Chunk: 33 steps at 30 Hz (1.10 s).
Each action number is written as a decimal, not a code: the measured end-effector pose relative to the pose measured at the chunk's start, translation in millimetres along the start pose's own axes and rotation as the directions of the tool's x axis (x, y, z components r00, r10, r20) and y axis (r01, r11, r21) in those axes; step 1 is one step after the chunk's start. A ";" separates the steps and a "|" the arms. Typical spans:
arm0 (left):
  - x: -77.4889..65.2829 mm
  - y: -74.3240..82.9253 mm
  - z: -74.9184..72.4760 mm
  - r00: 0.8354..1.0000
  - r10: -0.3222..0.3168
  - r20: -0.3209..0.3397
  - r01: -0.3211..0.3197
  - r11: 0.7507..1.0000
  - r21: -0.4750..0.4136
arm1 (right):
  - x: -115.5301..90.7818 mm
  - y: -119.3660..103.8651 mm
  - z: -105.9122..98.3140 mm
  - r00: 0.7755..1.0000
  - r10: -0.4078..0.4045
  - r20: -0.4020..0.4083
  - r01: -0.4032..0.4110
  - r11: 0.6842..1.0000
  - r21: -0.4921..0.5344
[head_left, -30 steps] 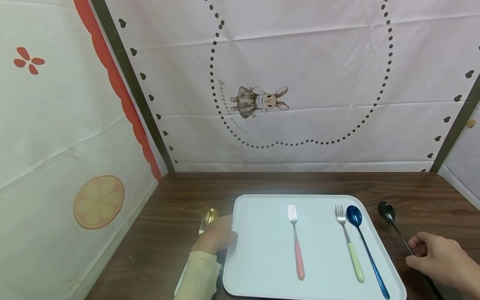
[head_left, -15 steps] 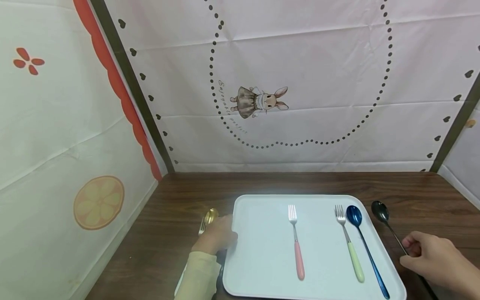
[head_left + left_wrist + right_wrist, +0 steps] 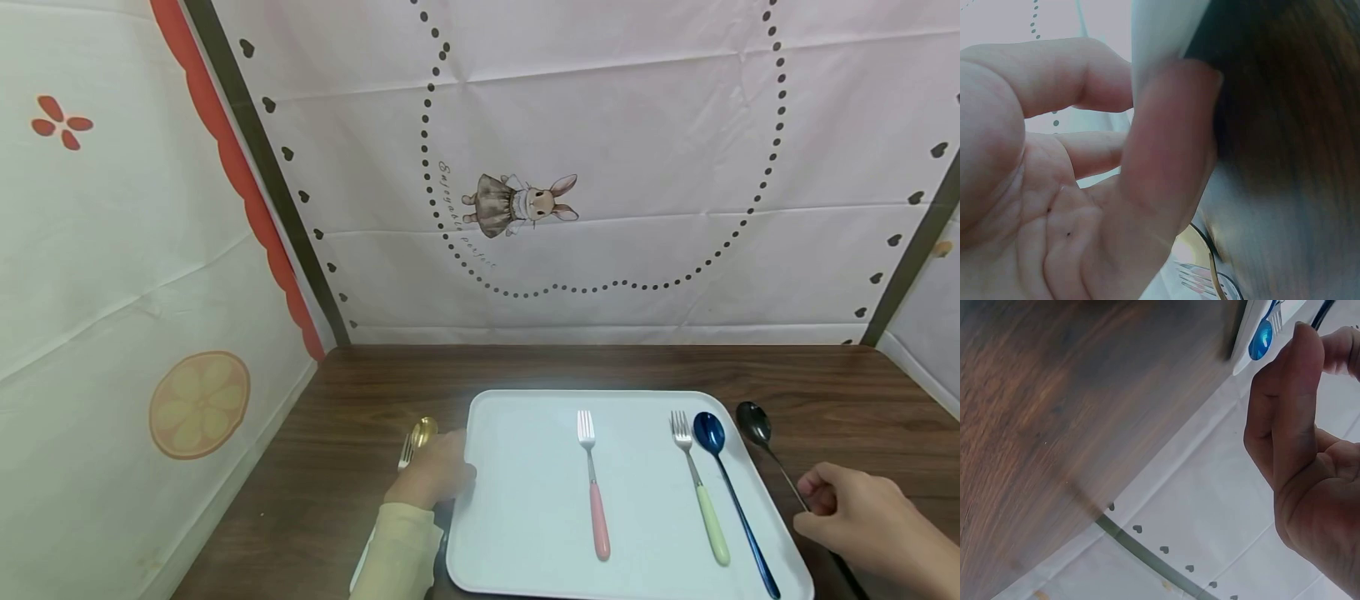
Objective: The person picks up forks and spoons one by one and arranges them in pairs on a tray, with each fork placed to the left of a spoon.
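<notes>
At the left edge of the white tray [image 3: 525,467], my left hand [image 3: 435,467] pinches the rim between thumb and fingers, as the left wrist view also shows. My right hand [image 3: 855,512] holds a black spoon [image 3: 753,422] by its handle, just right of the tray; its bowl points to the back. On the tray lie a pink-handled fork [image 3: 593,483], a green-handled fork [image 3: 701,492] and a blue spoon [image 3: 709,433]. A gold spoon [image 3: 424,429] and another fork [image 3: 406,454] lie left of the tray, partly hidden by my left hand and sleeve.
All of this is on a dark wooden table [image 3: 315,500]. Behind it rises a white printed cloth [image 3: 615,167] with a rabbit figure. A second cloth [image 3: 112,292] with an orange slice stands along the left side.
My right hand has shifted left with the black spoon, bringing its bowl closer to the tray's right edge. My left hand and the tray have not visibly moved.
</notes>
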<state>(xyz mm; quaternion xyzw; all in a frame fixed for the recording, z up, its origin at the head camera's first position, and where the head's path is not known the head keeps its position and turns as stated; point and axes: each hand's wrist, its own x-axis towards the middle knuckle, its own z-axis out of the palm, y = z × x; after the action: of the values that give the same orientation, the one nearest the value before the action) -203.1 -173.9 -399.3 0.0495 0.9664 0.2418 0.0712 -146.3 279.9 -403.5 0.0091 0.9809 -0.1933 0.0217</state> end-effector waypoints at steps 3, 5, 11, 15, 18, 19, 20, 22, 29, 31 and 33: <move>0.3 -0.3 0.2 1.000 0.002 0.003 -0.002 1.000 -0.012 | 0.3 -1.9 1.3 1.000 0.001 0.007 -0.001 1.000 0.006; 0.6 -0.6 0.5 1.000 0.001 0.006 -0.001 1.000 -0.013 | 0.1 -3.0 1.8 1.000 -0.002 0.006 0.002 1.000 0.006; 0.1 -0.1 0.9 1.000 -0.004 0.007 0.004 1.000 -0.006 | -1.1 -7.1 2.6 1.000 0.010 0.000 -0.010 0.999 0.033; -0.2 0.6 0.3 1.000 -0.003 0.002 0.003 1.000 0.000 | -1.7 -10.6 4.3 1.000 0.010 -0.005 -0.009 0.999 0.043; -0.1 0.8 0.1 1.000 0.000 -0.003 0.000 1.000 0.011 | -1.9 -13.2 5.1 1.000 0.005 -0.009 -0.004 0.999 0.041; 0.0 0.7 0.1 1.000 0.002 -0.005 -0.001 1.000 0.016 | -2.0 -14.1 5.4 1.000 0.003 -0.010 -0.003 0.999 0.041; 0.1 0.5 0.3 1.000 0.003 -0.007 -0.003 1.000 0.022 | -2.1 -14.7 5.4 1.000 -0.010 -0.018 0.011 0.999 0.034; 0.6 -0.2 0.7 1.000 0.004 -0.009 -0.004 1.000 0.025 | -2.3 -16.6 5.6 1.000 -0.014 -0.016 0.014 0.999 0.032; 1.2 -0.8 0.9 1.000 -0.002 -0.002 0.002 1.000 0.023 | -2.7 -23.7 7.6 1.000 0.014 0.019 -0.015 0.999 0.050; 1.3 -1.0 1.1 1.000 -0.005 -0.003 0.005 1.000 0.024 | -2.4 -26.2 8.3 1.000 0.018 0.024 -0.019 0.998 0.056; 1.3 -1.1 1.1 1.000 -0.007 -0.007 0.007 1.000 0.026 | -1.9 -28.5 8.4 0.999 0.016 0.030 -0.018 0.998 0.063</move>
<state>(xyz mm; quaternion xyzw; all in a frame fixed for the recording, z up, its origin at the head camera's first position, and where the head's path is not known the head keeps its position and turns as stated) -204.3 -174.2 -401.0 0.0463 0.9699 0.2293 0.0683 -144.9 250.4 -400.4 0.0153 0.9737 -0.2242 0.0374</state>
